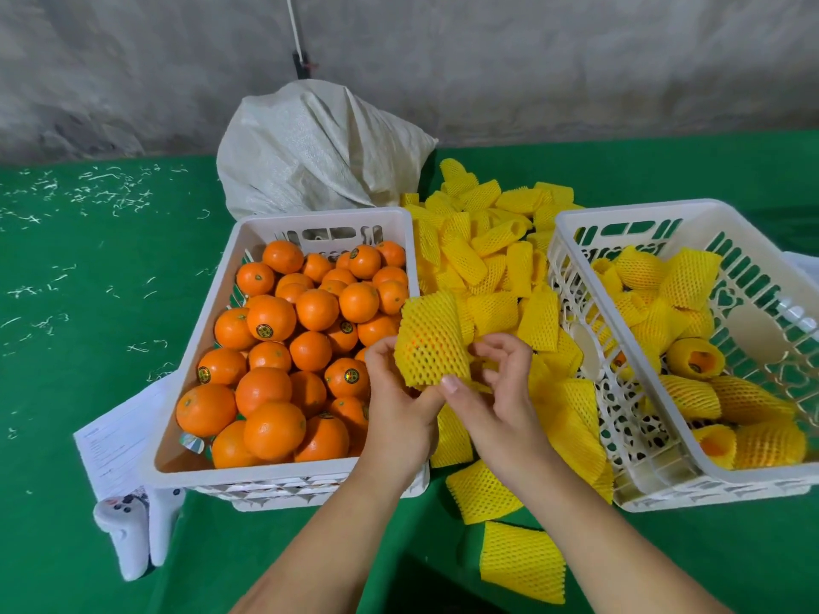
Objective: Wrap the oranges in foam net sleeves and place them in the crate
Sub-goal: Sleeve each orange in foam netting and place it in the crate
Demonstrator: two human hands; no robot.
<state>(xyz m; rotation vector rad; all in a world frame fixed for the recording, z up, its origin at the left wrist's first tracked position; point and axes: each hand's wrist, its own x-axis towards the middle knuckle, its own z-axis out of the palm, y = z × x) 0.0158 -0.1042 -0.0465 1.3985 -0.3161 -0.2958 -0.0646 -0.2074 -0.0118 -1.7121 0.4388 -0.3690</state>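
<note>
Between the two crates I hold an orange inside a yellow foam net sleeve (pixel 432 343); orange skin shows through the mesh. My left hand (pixel 396 405) grips its lower left side. My right hand (pixel 492 392) pinches its lower right edge with thumb and fingers. The left white crate (pixel 195 478) is full of bare oranges (pixel 283 347). The right white crate (pixel 571 223) holds several sleeved oranges (pixel 696 361). A heap of empty yellow sleeves (pixel 487 250) lies between the crates.
A white woven sack (pixel 319 148) stands behind the left crate. Loose sleeves (pixel 523 560) lie on the green table near my right forearm. A paper sheet (pixel 119 436) and a white controller (pixel 128 534) lie at the left crate's front corner. A grey wall rises behind.
</note>
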